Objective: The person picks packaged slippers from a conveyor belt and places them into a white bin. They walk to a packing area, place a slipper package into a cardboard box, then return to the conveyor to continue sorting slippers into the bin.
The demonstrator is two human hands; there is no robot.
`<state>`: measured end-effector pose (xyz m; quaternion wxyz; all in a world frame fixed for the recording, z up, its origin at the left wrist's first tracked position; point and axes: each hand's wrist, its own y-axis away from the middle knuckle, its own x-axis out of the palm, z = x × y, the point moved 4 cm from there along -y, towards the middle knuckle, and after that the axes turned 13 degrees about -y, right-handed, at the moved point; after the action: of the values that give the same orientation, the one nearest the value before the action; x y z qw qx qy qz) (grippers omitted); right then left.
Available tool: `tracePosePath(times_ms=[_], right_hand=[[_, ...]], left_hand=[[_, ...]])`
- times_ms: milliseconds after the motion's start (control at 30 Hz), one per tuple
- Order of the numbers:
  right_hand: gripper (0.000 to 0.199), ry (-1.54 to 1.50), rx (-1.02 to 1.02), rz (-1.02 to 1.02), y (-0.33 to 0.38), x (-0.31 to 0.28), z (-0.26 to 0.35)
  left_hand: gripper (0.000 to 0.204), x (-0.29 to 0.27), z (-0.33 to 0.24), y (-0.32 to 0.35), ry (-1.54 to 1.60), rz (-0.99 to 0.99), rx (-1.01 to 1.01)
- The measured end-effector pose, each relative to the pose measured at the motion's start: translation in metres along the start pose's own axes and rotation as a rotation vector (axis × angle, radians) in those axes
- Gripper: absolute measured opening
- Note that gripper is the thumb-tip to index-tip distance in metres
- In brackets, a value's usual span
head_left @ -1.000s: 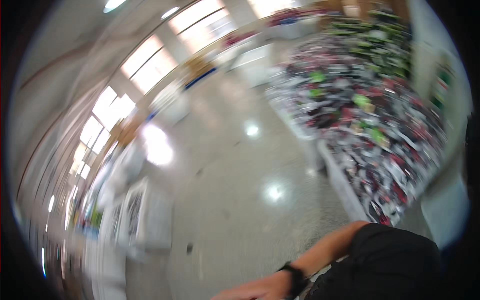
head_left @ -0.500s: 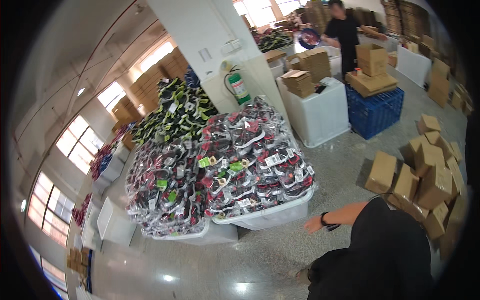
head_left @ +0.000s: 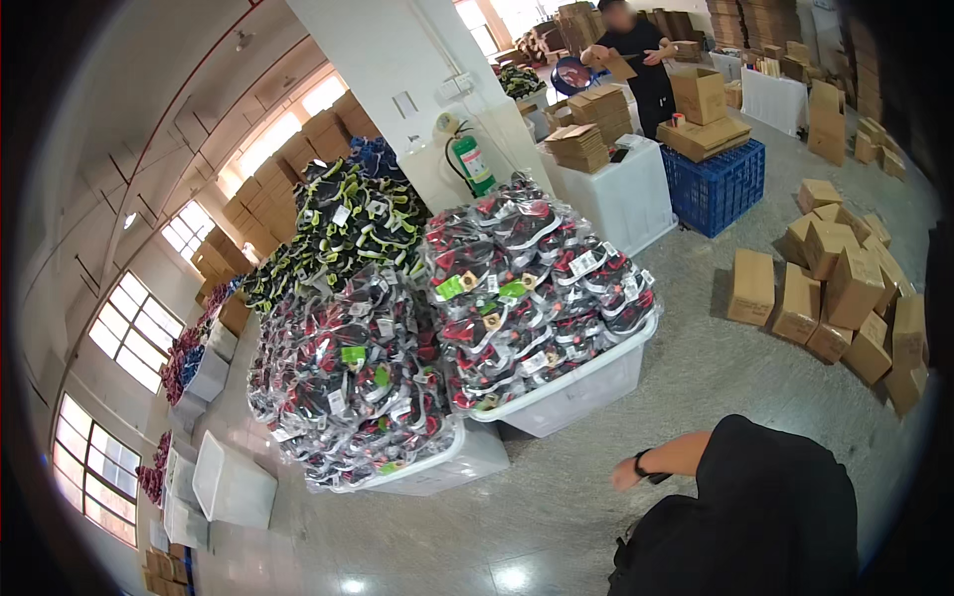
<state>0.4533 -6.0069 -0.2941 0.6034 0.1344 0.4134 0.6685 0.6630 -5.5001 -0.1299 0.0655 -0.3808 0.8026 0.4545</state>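
1. My one visible hand (head_left: 626, 474), watch at the wrist, hangs bare over the grey floor (head_left: 696, 377); I cannot tell how far its grip is open. The other is out of view.
2. Nearest it is a white bin (head_left: 581, 392) heaped with bagged red-and-black shoes (head_left: 532, 288), green and white tags showing.
3. Brown boxes (head_left: 845, 288) lie scattered at right.
4. Behind, a blue crate (head_left: 720, 184) and a green extinguisher (head_left: 474, 164) by the white pillar (head_left: 388, 70).

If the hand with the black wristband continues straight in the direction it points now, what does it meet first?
Probably the white bin heaped with bagged shoes. The hand points left and slightly up toward it over bare floor; depth is unclear.
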Motion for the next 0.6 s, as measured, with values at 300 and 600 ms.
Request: tracePosePath(times_ms=[300,600], right_hand=[[0.04,-0.011,-0.055,-0.222,-0.093,0.075,0.25],[0.038,-0.018,0.321,-0.169,-0.057,0.28,0.258]], left_hand=[[0.04,-0.195,0.122,-0.073,-0.005,0.069,0.017],[0.041,-0.419,0.222,-0.139,-0.013,0.094,0.04]])
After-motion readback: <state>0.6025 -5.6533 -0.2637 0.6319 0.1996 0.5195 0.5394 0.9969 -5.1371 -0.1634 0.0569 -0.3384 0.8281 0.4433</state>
